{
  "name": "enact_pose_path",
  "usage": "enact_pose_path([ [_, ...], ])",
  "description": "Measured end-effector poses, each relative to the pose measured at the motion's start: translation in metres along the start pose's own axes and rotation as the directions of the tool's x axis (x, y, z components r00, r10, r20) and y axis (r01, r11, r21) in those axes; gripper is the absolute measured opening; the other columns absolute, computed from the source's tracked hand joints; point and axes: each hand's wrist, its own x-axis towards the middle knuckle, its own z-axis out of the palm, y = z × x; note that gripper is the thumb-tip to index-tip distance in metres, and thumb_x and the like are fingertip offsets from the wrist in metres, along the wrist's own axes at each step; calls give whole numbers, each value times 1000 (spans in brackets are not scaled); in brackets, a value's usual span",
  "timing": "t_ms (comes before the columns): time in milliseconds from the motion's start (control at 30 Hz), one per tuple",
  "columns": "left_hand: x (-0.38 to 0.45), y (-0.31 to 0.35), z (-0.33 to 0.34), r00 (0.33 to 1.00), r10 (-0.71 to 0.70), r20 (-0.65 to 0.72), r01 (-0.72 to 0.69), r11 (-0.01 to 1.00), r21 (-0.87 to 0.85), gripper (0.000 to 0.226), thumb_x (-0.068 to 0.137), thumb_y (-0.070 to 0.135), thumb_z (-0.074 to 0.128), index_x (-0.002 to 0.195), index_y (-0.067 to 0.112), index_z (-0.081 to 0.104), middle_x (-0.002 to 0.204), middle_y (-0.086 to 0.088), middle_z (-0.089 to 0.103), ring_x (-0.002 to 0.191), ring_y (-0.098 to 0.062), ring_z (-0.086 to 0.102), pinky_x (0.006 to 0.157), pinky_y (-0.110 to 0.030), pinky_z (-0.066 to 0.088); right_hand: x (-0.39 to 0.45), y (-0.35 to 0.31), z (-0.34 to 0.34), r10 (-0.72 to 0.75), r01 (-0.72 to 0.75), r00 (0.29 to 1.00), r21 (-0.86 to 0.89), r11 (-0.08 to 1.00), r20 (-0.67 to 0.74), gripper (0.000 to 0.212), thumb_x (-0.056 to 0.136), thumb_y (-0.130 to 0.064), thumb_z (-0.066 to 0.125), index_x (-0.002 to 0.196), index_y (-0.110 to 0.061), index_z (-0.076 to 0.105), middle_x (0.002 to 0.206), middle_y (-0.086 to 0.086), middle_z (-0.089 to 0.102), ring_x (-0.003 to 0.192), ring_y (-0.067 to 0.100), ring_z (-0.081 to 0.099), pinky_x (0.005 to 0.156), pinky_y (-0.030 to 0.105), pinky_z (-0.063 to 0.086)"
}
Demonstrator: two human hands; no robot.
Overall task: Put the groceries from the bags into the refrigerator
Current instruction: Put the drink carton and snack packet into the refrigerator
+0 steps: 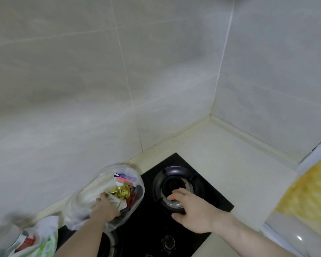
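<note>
Head view: two bare hands are in frame over a pale bench (220, 154) set in a tiled corner. One black gas hob (208, 190) is let into the bench, with one burner (178, 182) fully visible under its black pan support and one control knob (168, 242) near the bottom edge.

Two bags are present. Bag 1, a clear plastic bag (93, 191), stands at the hob's left edge against the wall. Through its open mouth show one gold foil packet (120, 191), one white-and-blue packet (121, 177) behind it, and several red-and-white wrappers beside them; their count cannot be read. Bag 2, a white and green bag (44, 238), lies at lower left, blurred, holding red-labelled items.

The left hand (105, 208) reaches into the clear bag, fingers curled down among the packets; its grip appears to close on a packet below the gold one, though the fingertips are hidden. The right hand (191, 210) hangs over the burner with fingers loosely bent and spread, holding nothing.

At the right edge, a white panel with a yellow patterned face (308, 197) is partly in view. All groceries remain in the bags.
</note>
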Motion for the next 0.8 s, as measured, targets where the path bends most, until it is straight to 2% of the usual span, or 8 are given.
enact_pose_path([
  [133, 1, -7, -2, 999, -13, -38, 13, 1000, 6, 118, 51, 59, 86, 139, 9, 27, 133, -11, 46, 124, -32, 52, 101, -40, 49, 5, -3, 6, -16, 17, 1000, 20, 1000, -7, 56, 98, -41, 62, 151, -31, 46, 155, -21, 33, 142, 7, 41, 120, 21, 30],
  [267, 3, -12, -2, 999, -32, -13, 32, 999, 14, 126, 43, 65, 81, 142, 10, 27, 140, -9, 43, 129, -31, 47, 105, -40, 45, 12, -7, 14, -43, 43, 999, 26, 999, 17, 54, 97, -40, 63, 148, -32, 49, 152, -22, 35, 137, 6, 47, 119, 24, 35],
  [333, -1, -10, 2, 996, -1, -84, 4, 1000, 31, 120, 47, 65, 80, 145, 19, 28, 141, -4, 41, 131, -28, 45, 105, -41, 44, 16, -8, 19, -57, 56, 998, 22, 998, 26, 53, 96, -41, 64, 147, -32, 51, 151, -20, 37, 136, 8, 49, 119, 27, 36],
  [433, -17, -2, 5, 974, 57, -217, -27, 990, 140, 96, 66, 63, 72, 145, 23, 34, 138, -4, 41, 131, -26, 44, 104, -40, 41, 18, -5, 21, -63, 61, 997, 24, 998, 55, 53, 97, -40, 63, 147, -32, 50, 154, -17, 35, 143, 7, 42, 120, 24, 32],
  [500, -24, 4, 9, 982, -36, -186, 49, 996, 68, 94, 74, 66, 63, 149, 18, 31, 140, -9, 40, 133, -30, 44, 108, -42, 40, 20, -6, 20, -68, 67, 996, 18, 998, 59, 53, 98, -38, 63, 148, -31, 50, 154, -15, 35, 142, 7, 42, 119, 20, 30],
  [567, -27, 11, 11, 975, -192, -109, 177, 975, -134, 102, 71, 74, 63, 146, 11, 32, 137, -13, 40, 132, -35, 46, 108, -44, 40, 24, -8, 16, -67, 66, 996, 21, 998, 51, 52, 98, -36, 63, 148, -29, 50, 154, -14, 36, 140, 8, 45, 117, 18, 31],
  [633, -26, 18, 9, 964, -260, -59, 237, 937, -258, 113, 64, 80, 65, 143, 6, 31, 138, -14, 41, 131, -36, 47, 108, -44, 40, 28, -9, 14, -63, 61, 997, 29, 998, 54, 51, 99, -35, 63, 148, -29, 50, 155, -14, 35, 140, 9, 45, 117, 18, 31],
  [800, -13, 31, 4, 953, -301, -41, 284, 931, -231, 133, 53, 88, 67, 149, 4, 27, 146, -13, 47, 134, -31, 50, 104, -42, 43, 30, -6, 11, -46, 44, 997, 35, 998, 56, 52, 100, -36, 63, 149, -29, 49, 155, -14, 35, 139, 10, 46, 117, 22, 34],
])
